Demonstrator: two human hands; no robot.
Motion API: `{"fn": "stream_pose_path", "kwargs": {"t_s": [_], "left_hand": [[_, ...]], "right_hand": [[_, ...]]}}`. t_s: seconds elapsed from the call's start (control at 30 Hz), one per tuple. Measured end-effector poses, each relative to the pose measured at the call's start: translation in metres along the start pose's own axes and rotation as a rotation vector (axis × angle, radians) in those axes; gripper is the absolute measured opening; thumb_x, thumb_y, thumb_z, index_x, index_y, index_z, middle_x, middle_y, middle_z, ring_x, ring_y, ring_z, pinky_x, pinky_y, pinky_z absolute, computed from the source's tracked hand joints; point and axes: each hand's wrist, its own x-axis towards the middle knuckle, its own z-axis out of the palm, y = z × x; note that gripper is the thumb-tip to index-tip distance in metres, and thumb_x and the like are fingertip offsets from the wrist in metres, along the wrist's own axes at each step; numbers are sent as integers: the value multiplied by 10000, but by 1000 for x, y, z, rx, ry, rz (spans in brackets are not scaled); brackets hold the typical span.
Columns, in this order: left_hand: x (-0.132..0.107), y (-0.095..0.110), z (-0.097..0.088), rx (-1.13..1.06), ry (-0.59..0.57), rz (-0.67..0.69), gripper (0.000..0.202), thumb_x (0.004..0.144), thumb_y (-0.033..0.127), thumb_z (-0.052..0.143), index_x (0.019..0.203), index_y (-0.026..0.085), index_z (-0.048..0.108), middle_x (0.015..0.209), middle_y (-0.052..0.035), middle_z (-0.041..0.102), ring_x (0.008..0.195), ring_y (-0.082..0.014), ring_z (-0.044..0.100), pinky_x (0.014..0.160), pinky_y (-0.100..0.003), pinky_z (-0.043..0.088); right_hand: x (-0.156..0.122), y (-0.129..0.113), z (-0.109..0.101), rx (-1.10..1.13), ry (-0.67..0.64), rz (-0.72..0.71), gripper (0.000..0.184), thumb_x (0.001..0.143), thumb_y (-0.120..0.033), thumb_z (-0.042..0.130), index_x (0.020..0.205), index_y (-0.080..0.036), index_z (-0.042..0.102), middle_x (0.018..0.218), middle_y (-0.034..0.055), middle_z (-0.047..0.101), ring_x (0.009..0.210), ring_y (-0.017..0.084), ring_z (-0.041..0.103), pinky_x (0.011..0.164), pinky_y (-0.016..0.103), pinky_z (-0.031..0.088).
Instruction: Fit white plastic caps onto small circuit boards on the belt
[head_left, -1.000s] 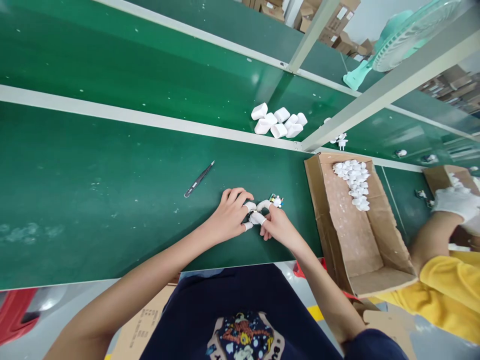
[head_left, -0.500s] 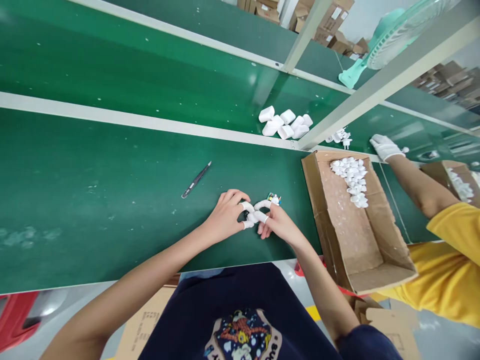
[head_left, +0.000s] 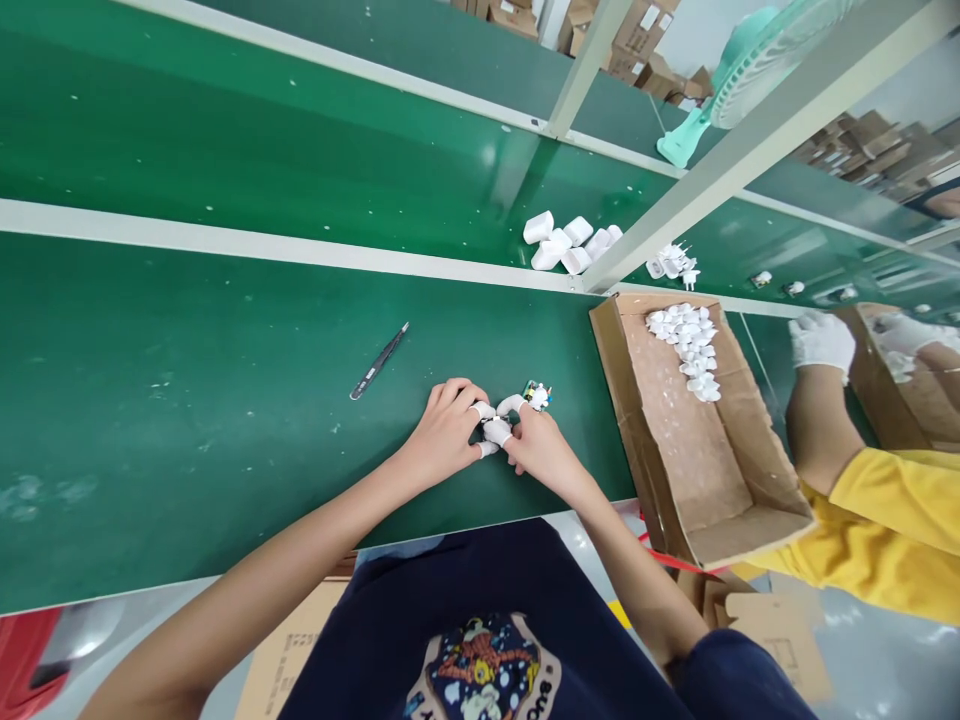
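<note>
My left hand (head_left: 448, 432) and my right hand (head_left: 541, 442) meet low over the green bench, with white covers on the thumbs and forefingers. Between their fingertips is a small white-and-dark part (head_left: 493, 419), mostly hidden, so its kind does not show. Both hands pinch it, one from either side. Just beyond my right knuckles lies a small circuit board (head_left: 538, 395) with white, yellow and blue components. Black tweezers (head_left: 379, 361) rest on the bench to the upper left of my left hand.
A cardboard box (head_left: 701, 480) with many small white pieces (head_left: 686, 343) stands at right. White plastic housings (head_left: 558, 242) and white plugs (head_left: 673, 264) lie behind the rail. A co-worker's gloved hand (head_left: 821, 342) is farther right. A slanted post (head_left: 675, 215) rises beside the box.
My right fingers have closed in more tightly over the small part. The co-worker's gloved hand has come back from beyond the rail to the near side. The view has shifted slightly.
</note>
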Motion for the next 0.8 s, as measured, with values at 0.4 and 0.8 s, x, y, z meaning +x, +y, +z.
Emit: {"fn": "stream_pose_path", "kwargs": {"t_s": [0.4,0.8], "left_hand": [[3,-1,-3,1,-46,-7,211,744,189,674,944,177,607,1109,-64,602,1172,-284,424,944,-454,357],[10,-16,-2,57,32,24,231,742,223,627,971,212,601,1120,-73,629,1156,-317,478,911,-469,399]], "right_hand": [[1,28,-9,298,-193,-95,441,786,-369,660,1137,-183,468,571,-39,636,452,158,639,403,200,480],[10,40,-1,246,-82,-168,157,782,-271,665,737,-173,551,599,-28,629,525,133,647,507,201,485]]}}
